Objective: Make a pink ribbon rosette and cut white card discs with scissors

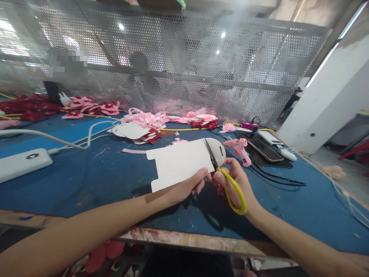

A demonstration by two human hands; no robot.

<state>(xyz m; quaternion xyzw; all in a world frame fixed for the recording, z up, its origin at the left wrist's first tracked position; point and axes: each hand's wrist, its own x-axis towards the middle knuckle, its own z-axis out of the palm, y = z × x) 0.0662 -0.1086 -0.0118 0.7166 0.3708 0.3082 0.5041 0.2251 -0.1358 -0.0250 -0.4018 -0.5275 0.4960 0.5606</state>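
A white card cutout [181,161] with notched corners at its left end and a rounded right end with a small slot is held above the table. My left hand [194,182] pinches its lower edge, thumb on top. My right hand [235,182] grips scissors [240,198] by their yellow handles. The dark blades lie across the card near its rounded end; whether they cut into it I cannot tell. Something red shows partly beneath my right hand. A pale pink strip [134,151] sticks out past the card's left end.
Right of the card lie a pink glue gun [240,148] and a phone [265,150]. Behind are stacked white cutouts [132,130], pink ribbons [144,117] and red-pink pieces [204,121]. A white power bank [24,165] with cables sits left. A perforated metal screen [178,57] rises behind.
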